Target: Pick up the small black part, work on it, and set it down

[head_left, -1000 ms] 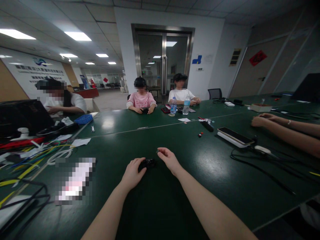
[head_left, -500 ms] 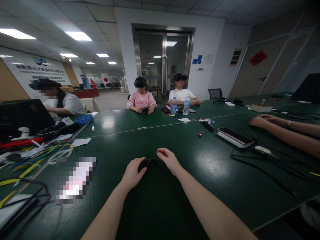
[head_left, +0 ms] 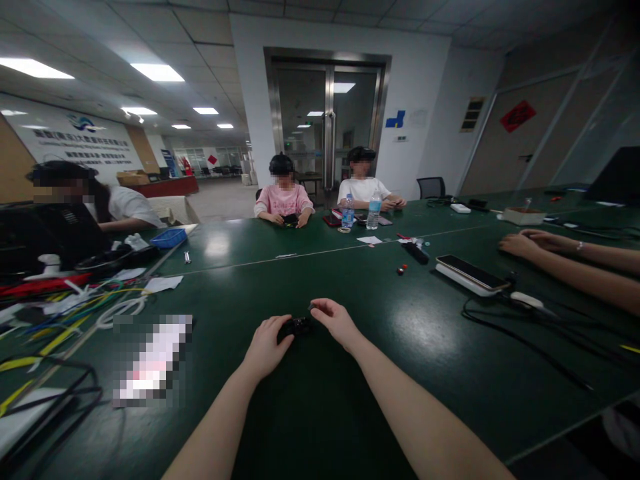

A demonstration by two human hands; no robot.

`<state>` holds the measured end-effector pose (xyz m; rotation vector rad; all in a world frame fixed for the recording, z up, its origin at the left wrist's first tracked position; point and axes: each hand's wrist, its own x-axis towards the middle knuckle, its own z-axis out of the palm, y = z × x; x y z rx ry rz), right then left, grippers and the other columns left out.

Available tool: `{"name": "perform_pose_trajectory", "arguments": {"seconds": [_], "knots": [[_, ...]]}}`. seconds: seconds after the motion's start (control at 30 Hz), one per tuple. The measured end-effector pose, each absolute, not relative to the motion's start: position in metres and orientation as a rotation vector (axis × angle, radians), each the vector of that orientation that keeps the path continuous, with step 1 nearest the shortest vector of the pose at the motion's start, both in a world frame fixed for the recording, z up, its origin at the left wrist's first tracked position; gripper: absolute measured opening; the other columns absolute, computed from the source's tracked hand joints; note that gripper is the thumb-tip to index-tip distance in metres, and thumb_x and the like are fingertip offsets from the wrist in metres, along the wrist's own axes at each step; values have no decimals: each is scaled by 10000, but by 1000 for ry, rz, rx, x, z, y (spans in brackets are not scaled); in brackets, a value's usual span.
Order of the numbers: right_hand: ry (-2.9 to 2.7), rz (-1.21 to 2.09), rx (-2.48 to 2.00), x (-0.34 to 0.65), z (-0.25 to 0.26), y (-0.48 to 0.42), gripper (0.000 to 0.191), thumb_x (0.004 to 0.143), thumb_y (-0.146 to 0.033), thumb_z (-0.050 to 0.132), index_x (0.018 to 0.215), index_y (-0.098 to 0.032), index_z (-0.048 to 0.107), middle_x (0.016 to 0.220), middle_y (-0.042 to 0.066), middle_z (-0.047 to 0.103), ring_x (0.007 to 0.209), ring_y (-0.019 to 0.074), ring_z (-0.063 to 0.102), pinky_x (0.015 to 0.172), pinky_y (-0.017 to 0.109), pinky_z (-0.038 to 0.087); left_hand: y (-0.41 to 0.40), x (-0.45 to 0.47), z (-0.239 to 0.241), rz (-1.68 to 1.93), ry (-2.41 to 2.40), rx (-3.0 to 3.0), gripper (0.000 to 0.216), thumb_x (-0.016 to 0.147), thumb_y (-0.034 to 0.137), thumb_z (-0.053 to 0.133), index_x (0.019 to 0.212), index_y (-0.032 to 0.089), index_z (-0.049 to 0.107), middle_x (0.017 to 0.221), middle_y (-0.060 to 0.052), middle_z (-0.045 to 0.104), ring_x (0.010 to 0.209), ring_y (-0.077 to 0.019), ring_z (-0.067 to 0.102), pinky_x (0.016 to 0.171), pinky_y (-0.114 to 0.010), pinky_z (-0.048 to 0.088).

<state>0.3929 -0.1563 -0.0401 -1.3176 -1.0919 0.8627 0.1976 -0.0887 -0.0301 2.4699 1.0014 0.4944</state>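
Observation:
A small black object [head_left: 299, 325], with fine detail on top too small to make out, lies on the green table in front of me. My left hand [head_left: 270, 341] is closed around its left end, thumb on the near side and fingers on the far side. Just right of the object is my right hand [head_left: 336, 323], its thumb and fingertips pinched together. A tiny dark piece [head_left: 311, 307] shows at those fingertips, close above the object's right end; its kind is too small to tell.
To the left lie a blurred-out phone-like slab [head_left: 155, 360] and tangled cables [head_left: 75, 327]. A phone on a white box [head_left: 470, 275] and black cables [head_left: 525, 340] are at right, near another person's hands [head_left: 525, 244]. Bottles [head_left: 373, 212] stand across the table, where two people sit.
My right hand has shifted slightly left, bringing the tiny piece nearer the black object. My left hand stays put. The person at far left has leaned further left.

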Motion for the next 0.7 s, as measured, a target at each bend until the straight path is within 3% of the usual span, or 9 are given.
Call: {"name": "perform_pose_trajectory", "arguments": {"seconds": [0.33, 0.7], "knots": [[-1258, 813, -1424, 384, -35, -157, 308, 744, -350, 574, 1018, -210, 584, 954, 31, 606, 860, 156, 557, 780, 321, 434, -85, 197, -35, 523, 979, 2493, 434, 799, 351, 475, 1218, 243, 458, 1224, -45, 509, 1136, -224, 443, 955, -404, 349], [-1628, 513, -1664, 373, -33, -162, 226, 720, -340, 615, 936, -278, 635, 1061, 12, 539, 1024, 195, 481, 895, 368, 361, -81, 198, -45, 591, 937, 2558, 401, 796, 320, 484, 1188, 236, 481, 1187, -48, 534, 1103, -216, 468, 941, -389, 350]]}}
